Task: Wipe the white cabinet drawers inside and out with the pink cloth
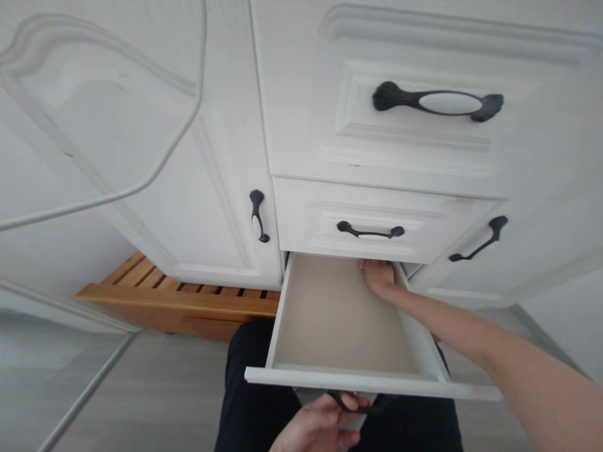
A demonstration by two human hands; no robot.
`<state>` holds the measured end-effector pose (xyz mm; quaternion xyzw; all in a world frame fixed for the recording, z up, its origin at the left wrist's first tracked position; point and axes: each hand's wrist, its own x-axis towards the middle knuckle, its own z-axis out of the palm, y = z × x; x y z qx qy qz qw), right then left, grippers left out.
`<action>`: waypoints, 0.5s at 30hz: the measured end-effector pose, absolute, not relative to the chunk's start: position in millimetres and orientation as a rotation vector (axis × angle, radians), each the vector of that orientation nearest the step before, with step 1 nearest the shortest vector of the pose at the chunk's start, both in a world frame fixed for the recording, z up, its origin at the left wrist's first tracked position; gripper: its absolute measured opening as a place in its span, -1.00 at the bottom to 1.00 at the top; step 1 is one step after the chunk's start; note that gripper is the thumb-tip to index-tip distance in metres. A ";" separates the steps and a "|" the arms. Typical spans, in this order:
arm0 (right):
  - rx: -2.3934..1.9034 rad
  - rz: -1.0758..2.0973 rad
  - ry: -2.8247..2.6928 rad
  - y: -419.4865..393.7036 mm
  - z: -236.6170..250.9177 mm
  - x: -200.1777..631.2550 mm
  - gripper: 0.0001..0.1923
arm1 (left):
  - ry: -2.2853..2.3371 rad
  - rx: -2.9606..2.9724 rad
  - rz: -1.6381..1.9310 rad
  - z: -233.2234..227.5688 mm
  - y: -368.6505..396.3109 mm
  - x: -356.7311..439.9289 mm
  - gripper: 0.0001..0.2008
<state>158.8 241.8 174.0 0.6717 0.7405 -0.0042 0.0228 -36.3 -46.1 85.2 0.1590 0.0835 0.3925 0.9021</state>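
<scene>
Reaching deep into the back of the open drawer [339, 314], the right hand [379, 277] is risking a pinch: the drawer above [372, 220] is sitting just over the knuckles, and any push from the front would be trapping it. Its fingers are hidden under that drawer front, so I cannot tell how far they are spread or whether they are touching anything. The left hand [320, 424] is curling shut on the dark handle [351, 405] at the drawer's front, below the rim
</scene>
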 end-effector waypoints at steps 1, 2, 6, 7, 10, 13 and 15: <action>2.126 -0.003 2.250 242.3 167.8 154.8 -0.58 | 0.161 0.315 0.820 82.3 -46.2 -34.1 -0.75; 2.160 -0.001 2.218 242.1 162.7 150.5 -0.55 | 0.151 0.301 0.831 79.5 -46.2 -32.0 -0.76; 2.075 -0.131 2.315 238.2 150.3 118.4 -0.45 | 0.145 0.261 0.867 71.5 -45.9 -27.0 -0.78; 2.039 -0.175 2.361 237.4 147.6 104.8 -0.42 | 0.150 0.259 0.862 70.8 -45.8 -26.8 -0.78; 1.982 -0.285 2.478 235.5 139.6 53.6 -0.43 | 0.170 0.254 0.835 70.8 -46.6 -28.4 -0.79; 1.920 -0.388 2.586 235.9 135.3 4.8 -0.46 | 0.169 0.237 0.833 70.7 -48.5 -30.1 -0.78; 1.896 -0.448 2.622 238.6 135.8 -15.3 -0.47 | 0.167 0.222 0.828 69.6 -49.1 -30.2 -0.78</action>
